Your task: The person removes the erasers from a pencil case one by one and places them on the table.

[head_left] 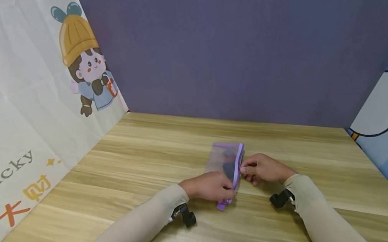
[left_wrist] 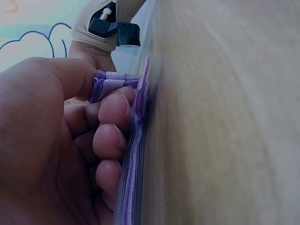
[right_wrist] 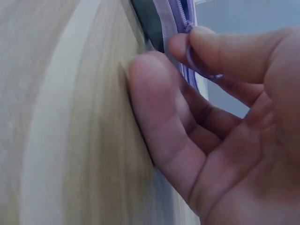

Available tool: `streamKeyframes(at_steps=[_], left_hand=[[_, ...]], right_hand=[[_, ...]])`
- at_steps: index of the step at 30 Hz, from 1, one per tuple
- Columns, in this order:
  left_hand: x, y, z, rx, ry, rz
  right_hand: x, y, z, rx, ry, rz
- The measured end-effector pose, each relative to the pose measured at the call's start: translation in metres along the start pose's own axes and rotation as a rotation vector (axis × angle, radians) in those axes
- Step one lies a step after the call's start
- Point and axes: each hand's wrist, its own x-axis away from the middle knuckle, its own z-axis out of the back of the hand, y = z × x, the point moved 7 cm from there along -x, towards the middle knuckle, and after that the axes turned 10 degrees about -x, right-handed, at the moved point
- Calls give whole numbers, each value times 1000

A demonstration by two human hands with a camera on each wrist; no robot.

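A see-through mesh pouch [head_left: 216, 155] with purple edging lies flat on the table, its zipper [head_left: 237, 167] along the right side. Something dark with a reddish patch [head_left: 229, 166] shows through the mesh; its kind cannot be told. My left hand [head_left: 210, 186] pinches the zipper's near end, where the purple end tape [left_wrist: 112, 80] sits between thumb and forefinger. Farther up the same edge, my right hand [head_left: 266, 169] pinches the zipper pull between thumb and forefinger. A thin purple cord loop [right_wrist: 191, 60] hangs out of that pinch. In the right wrist view the zipper teeth above the pull look parted.
The wood-grain table [head_left: 157, 148] meets a dark purple-grey panel [head_left: 234, 55] at the back. Printed cloths hang on the left [head_left: 20, 83] and on the right [head_left: 382, 110]. A small black camera mount sits on each sleeved wrist.
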Motion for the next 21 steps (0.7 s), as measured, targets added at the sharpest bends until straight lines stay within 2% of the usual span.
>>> streamKeyframes(at_steps=[12, 21], left_hand=[[-1, 1, 2, -39, -2, -5], [0, 0, 1, -29, -3, 29]], right_hand=[[0, -5, 1, -1, 52, -20], [-1, -4, 2, 15, 91, -30]])
